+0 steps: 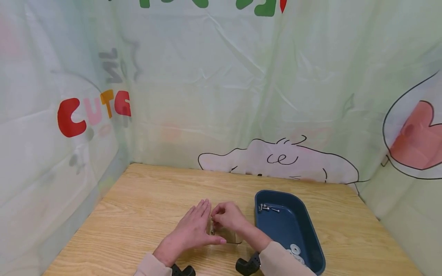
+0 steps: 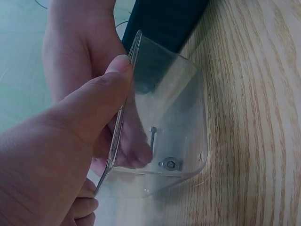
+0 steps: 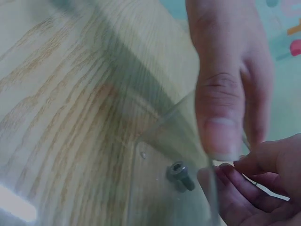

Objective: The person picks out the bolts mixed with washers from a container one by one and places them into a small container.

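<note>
A clear plastic box (image 2: 181,103) stands on the wooden table between both hands. My left hand (image 1: 193,230) lies along it, with straight fingers on its far left side and the thumb across the near rim. Inside that rim, my right hand (image 1: 229,216) has its thumb and fingers bent together. Their tips pinch the end of a thin bolt (image 2: 153,136), seen through the plastic; the contact itself is partly hidden. A hex-socket bolt (image 3: 178,172) shows close to the right fingertips, beside a small hole (image 3: 143,154) in the plastic.
A dark blue tray (image 1: 319,251) stands to the right. Several bolts (image 1: 266,207) lie at its far end and flat washers (image 1: 295,249) at its near end. Black wrist devices (image 1: 248,265) sit below the hands. Printed curtains (image 1: 207,115) surround the wooden table (image 1: 155,191).
</note>
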Motion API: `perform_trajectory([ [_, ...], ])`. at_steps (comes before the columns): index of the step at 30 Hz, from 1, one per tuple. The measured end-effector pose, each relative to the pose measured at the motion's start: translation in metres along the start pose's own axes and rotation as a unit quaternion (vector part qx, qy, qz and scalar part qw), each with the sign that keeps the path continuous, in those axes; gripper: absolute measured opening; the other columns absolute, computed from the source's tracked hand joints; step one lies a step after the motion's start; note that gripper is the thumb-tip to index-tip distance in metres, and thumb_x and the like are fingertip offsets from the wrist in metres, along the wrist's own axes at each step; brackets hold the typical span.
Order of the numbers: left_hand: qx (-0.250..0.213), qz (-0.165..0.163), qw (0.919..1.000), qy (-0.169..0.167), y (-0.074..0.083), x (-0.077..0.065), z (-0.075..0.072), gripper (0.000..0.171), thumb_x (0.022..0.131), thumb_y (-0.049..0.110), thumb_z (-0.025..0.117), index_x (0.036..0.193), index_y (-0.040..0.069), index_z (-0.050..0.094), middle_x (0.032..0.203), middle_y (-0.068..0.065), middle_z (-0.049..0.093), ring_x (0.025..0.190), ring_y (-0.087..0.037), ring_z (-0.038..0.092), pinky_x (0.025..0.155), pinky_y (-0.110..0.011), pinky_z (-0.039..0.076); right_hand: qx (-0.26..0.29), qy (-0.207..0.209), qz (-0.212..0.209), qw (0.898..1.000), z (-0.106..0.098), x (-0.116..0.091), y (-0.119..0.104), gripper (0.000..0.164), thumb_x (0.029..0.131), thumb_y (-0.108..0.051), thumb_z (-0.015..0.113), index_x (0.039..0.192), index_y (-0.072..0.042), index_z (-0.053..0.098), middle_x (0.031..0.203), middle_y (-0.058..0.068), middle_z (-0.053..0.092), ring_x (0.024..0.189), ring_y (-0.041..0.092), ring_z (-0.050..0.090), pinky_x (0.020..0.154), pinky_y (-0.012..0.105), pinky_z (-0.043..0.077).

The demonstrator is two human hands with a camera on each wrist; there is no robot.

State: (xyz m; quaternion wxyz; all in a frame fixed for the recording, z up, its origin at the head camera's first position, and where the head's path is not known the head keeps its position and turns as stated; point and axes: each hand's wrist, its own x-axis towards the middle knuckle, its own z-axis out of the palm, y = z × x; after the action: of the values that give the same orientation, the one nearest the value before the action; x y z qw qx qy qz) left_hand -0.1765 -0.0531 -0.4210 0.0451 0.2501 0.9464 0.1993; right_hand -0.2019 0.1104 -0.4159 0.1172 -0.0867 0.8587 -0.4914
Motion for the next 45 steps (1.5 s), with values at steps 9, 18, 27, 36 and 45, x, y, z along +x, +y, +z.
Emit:
perform_trajectory([
  [9, 0.003, -0.011, 0.9999, -0.003, 0.001, 0.001, 0.002, 0.119, 0.077, 0.076, 0.064, 0.156, -0.001, 0.021, 0.164, -0.018, 0.021, 0.153, -0.032, 0.02, 0.122, -0.053, 0.025, 0.065, -0.006, -0.009, 0.998, -0.017, -0.003, 0.001, 0.014, 0.096, 0.0, 0.059, 0.104, 0.01, 0.064, 0.093, 0.02, 0.068, 0.078, 0.022, 0.071, 0.076, 0.039, 0.062],
  [18, 0.005, -0.015, 0.9998, 0.007, 0.0, 0.003, 0.006, 0.121, 0.075, 0.079, 0.063, 0.156, -0.001, 0.022, 0.164, -0.017, 0.021, 0.153, -0.032, 0.021, 0.122, -0.051, 0.024, 0.081, 0.035, 0.006, 0.996, -0.049, -0.007, 0.008, 0.018, 0.095, -0.002, 0.061, 0.108, 0.009, 0.064, 0.094, 0.019, 0.07, 0.08, 0.02, 0.07, 0.079, 0.038, 0.062],
  [27, -0.008, -0.009, 0.9998, 0.014, 0.001, 0.003, 0.006, 0.12, 0.075, 0.075, 0.067, 0.155, -0.003, 0.023, 0.164, -0.02, 0.022, 0.153, -0.034, 0.02, 0.122, -0.052, 0.024, 0.1, 0.068, 0.007, 0.993, -0.078, -0.015, 0.017, 0.016, 0.095, -0.001, 0.061, 0.106, 0.01, 0.065, 0.099, 0.024, 0.069, 0.081, 0.022, 0.071, 0.082, 0.042, 0.061],
  [36, -0.025, -0.011, 0.9993, 0.025, 0.003, 0.002, 0.002, 0.119, 0.076, 0.073, 0.068, 0.156, -0.002, 0.022, 0.164, -0.019, 0.02, 0.153, -0.034, 0.019, 0.123, -0.052, 0.022, 0.099, 0.086, 0.019, 0.991, -0.101, -0.024, 0.027, 0.019, 0.096, -0.003, 0.059, 0.108, 0.011, 0.063, 0.101, 0.025, 0.069, 0.087, 0.027, 0.072, 0.081, 0.037, 0.062],
  [45, -0.012, 0.008, 0.9995, 0.028, 0.01, 0.008, -0.003, 0.116, 0.077, 0.073, 0.066, 0.155, -0.001, 0.025, 0.164, -0.017, 0.021, 0.153, -0.032, 0.019, 0.124, -0.05, 0.022, 0.09, 0.099, 0.024, 0.991, -0.12, -0.031, 0.037, 0.021, 0.097, -0.005, 0.058, 0.11, 0.011, 0.062, 0.104, 0.024, 0.068, 0.088, 0.026, 0.072, 0.083, 0.037, 0.061],
])
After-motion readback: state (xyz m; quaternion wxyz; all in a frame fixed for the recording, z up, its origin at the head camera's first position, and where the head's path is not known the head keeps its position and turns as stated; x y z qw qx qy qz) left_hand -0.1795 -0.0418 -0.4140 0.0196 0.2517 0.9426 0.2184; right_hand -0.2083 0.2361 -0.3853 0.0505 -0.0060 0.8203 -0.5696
